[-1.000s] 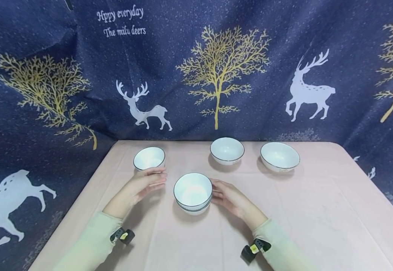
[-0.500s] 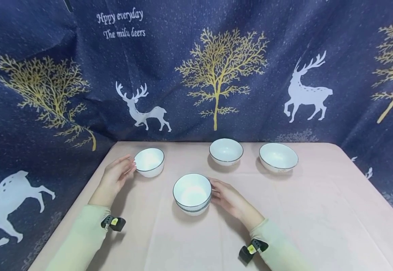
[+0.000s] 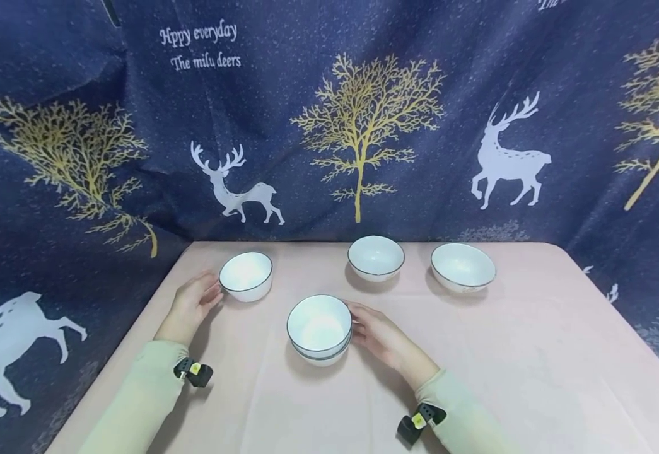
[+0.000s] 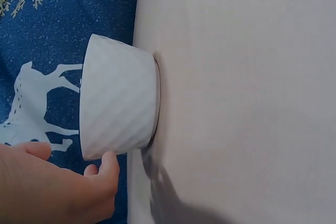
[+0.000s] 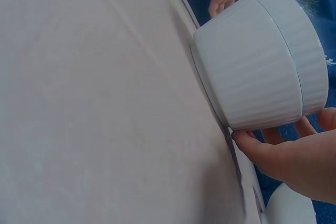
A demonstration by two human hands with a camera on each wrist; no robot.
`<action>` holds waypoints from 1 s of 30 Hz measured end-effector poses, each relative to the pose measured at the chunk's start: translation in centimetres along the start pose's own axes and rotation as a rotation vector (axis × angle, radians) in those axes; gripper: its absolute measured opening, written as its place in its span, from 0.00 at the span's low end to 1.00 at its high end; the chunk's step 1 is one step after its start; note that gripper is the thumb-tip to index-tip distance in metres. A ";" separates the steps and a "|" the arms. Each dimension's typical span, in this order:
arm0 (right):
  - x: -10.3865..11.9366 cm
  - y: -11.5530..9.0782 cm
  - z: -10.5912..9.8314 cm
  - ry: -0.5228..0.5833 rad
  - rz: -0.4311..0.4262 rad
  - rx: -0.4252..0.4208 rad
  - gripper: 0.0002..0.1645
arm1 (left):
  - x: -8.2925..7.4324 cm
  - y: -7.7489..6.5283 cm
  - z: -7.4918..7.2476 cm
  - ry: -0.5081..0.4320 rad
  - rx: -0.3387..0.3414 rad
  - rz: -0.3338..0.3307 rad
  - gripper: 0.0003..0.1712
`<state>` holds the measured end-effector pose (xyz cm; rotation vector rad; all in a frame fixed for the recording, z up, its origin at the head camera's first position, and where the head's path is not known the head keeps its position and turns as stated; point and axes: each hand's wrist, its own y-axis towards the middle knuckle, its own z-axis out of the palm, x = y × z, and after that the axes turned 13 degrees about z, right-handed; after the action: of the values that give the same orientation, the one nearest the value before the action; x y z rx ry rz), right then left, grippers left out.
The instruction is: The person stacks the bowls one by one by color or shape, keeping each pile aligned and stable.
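Note:
A white bowl with a dark rim (image 3: 246, 276) stands upright at the back left of the table. At its left side is my left hand (image 3: 193, 297), fingers loosely bent, with fingertips right at the bowl's wall. The left wrist view shows this bowl's ribbed outside (image 4: 119, 98) above the thumb and fingers. Two nested white bowls (image 3: 319, 326) stand in the middle of the table. My right hand (image 3: 379, 334) rests its relaxed fingers against their right side. In the right wrist view, those fingers (image 5: 257, 148) lie along the lower bowl's wall.
Two wider white bowls, one (image 3: 376, 257) behind the stack and another (image 3: 463, 267) farther right, stand near the back edge. A pink cloth covers the table (image 3: 533, 366). Behind it hangs a dark blue curtain (image 3: 306, 94) with deer and trees.
My left hand has moved from the front of the left bowl round to its left side. My right hand stays beside the nested bowls. The head view has tilted slightly up.

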<state>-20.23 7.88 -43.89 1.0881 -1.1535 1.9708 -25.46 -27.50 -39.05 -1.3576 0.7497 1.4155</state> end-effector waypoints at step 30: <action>-0.3 0.0 -0.1 0.005 -0.022 0.013 0.30 | 1.4 0.3 0.9 -0.110 0.110 -0.118 0.38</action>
<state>-20.11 7.93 -44.19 1.0974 -1.1235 1.9654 -25.91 -26.45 -40.28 -1.2092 0.6557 1.3254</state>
